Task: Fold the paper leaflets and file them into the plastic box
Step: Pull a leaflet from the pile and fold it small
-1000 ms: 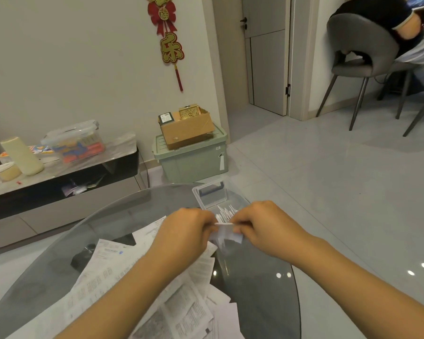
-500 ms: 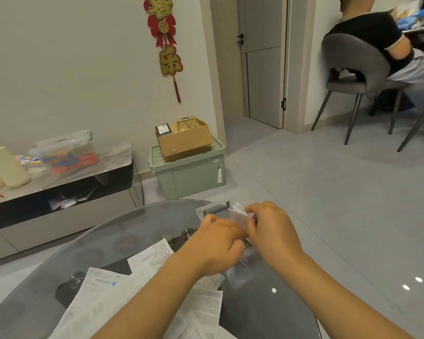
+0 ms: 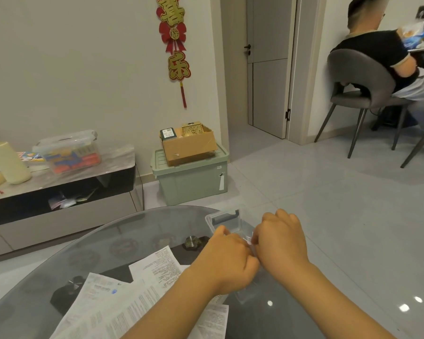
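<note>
hovering over plastic box point(image 3: 227, 217): left hand point(image 3: 227, 259), right hand point(image 3: 280, 237), knuckles touching

Soft indoor light, ceiling-lamp glare on glass table point(image 3: 142, 231), wide-angle bowing.

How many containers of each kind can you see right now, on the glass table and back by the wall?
Clear plastic box under the hands on the glass table: 1
Clear lidded plastic tub of colourful items on the low cabinet: 1
Pale green plastic storage bin on the floor: 1
Brown cardboard box on the green bin: 1
Total: 4
</note>
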